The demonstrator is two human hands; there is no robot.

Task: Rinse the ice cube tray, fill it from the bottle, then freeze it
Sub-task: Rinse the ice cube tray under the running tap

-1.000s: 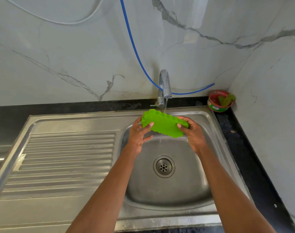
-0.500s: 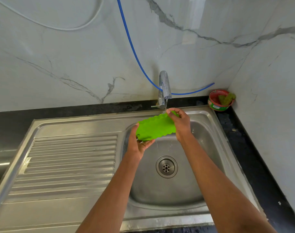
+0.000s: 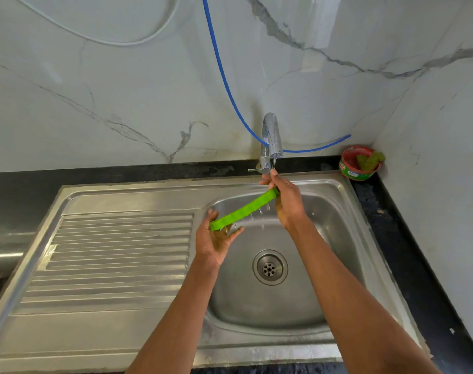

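Left hand (image 3: 216, 238) grips the low end of the green ice cube tray (image 3: 243, 210), now turned edge-on and dripping over the sink (image 3: 346, 238); right hand (image 3: 286, 201) pinches its high end, raised closer beneath the tap (image 3: 270, 139)

The person is showing two bare arms and is wearing nothing on either. Behind the fingers (image 3: 234, 233) of the left hand (image 3: 215, 240), the left forearm (image 3: 181, 306) is running uncovered down to the picture's lower edge. Behind the right hand (image 3: 288, 203), the right forearm (image 3: 346, 287) is showing equally bare from the wrist down.
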